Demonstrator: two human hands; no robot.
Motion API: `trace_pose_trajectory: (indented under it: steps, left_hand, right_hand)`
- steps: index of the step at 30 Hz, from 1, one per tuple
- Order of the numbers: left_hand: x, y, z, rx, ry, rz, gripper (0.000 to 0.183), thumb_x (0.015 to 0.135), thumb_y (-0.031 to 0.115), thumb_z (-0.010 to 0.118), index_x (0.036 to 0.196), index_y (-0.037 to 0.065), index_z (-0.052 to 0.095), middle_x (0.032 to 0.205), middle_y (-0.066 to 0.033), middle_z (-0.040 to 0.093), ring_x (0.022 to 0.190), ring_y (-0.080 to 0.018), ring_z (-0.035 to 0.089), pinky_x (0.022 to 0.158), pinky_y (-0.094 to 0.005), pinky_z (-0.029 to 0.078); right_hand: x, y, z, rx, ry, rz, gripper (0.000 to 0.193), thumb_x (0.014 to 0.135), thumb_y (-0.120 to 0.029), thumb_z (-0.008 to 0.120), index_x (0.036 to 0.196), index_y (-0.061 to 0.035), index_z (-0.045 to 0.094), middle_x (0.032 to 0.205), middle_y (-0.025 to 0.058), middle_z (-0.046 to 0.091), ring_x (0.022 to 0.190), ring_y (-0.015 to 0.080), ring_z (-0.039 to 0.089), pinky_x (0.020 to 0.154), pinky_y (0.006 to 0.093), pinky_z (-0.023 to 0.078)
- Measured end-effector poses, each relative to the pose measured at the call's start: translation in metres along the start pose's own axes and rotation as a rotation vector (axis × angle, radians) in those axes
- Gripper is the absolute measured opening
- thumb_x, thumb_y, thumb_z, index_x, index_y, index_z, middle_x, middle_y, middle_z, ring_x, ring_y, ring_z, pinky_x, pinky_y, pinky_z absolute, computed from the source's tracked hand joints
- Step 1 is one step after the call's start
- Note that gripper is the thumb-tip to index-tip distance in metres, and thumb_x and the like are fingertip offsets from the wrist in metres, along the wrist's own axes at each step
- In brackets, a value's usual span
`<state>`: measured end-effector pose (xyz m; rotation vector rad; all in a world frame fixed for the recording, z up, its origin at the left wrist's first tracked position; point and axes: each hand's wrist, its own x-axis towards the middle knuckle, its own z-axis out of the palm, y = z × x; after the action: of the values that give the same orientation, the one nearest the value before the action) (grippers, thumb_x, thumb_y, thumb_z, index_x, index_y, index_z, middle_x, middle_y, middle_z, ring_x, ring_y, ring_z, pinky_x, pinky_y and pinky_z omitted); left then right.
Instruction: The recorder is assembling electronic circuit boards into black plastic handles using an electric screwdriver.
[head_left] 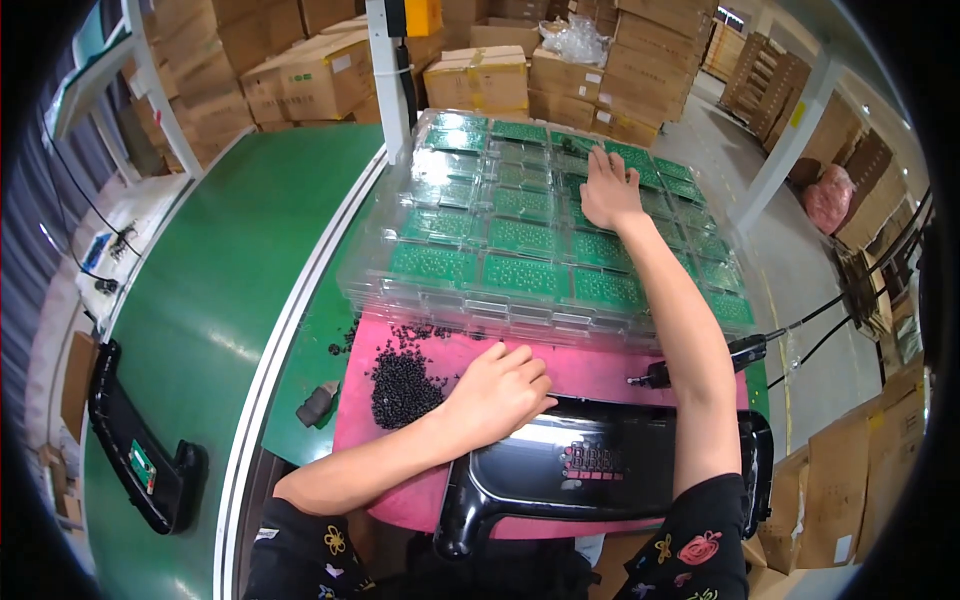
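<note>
My right hand (pixel 610 192) reaches over a stack of clear plastic trays (pixel 520 300) filled with green circuit boards (pixel 525 236). Its fingers are apart, touching or just above a board in the far rows; no board is visibly lifted. My left hand (pixel 500 395) rests at the far edge of a glossy black plastic housing (pixel 540 455), its fingers curled. Whatever they may hold is hidden. Beside this hand, a heap of small black screws (pixel 402 390) lies on a pink mat (pixel 360 450). A black electric screwdriver (pixel 700 368) lies right of the housing, partly behind my right forearm.
A green conveyor (pixel 190 330) runs along the left, carrying another black housing (pixel 140 450) with a small green board. A dark lump (pixel 318 403) sits left of the mat. A white post (pixel 392 80) rises behind. Cardboard boxes (pixel 475 80) are stacked beyond.
</note>
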<state>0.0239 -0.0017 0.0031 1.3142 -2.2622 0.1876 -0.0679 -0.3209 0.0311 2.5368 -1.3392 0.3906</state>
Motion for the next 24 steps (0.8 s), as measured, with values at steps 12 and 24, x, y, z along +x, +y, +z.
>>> trace_pose_trajectory:
  steps: [12,24]
  left_hand:
    - [-0.011,0.026,-0.023,-1.544,0.336,-0.480,0.060,0.095,0.016,0.061,0.143,0.001,0.029,0.139,-0.0152,0.041,0.124,-0.0237,0.047,0.092,-0.0353,0.048]
    - [-0.014,0.043,-0.045,-1.180,-0.974,-0.013,0.052,0.090,0.007,0.055,0.140,0.003,0.042,0.084,-0.0167,0.067,0.069,-0.0300,0.065,0.062,-0.0370,0.052]
  right_hand:
    - [-0.258,-0.052,-0.164,1.721,-0.450,-0.156,0.070,0.087,-0.013,0.062,0.147,0.0028,0.030,0.154,0.0120,0.026,0.137,0.0193,0.031,0.103,0.0340,0.035]
    - [-0.369,-0.041,-0.150,0.838,0.044,-0.337,0.023,0.073,0.004,0.072,0.095,0.0065,0.066,0.068,0.0107,0.061,0.053,0.0200,0.056,0.046,0.0297,0.043]
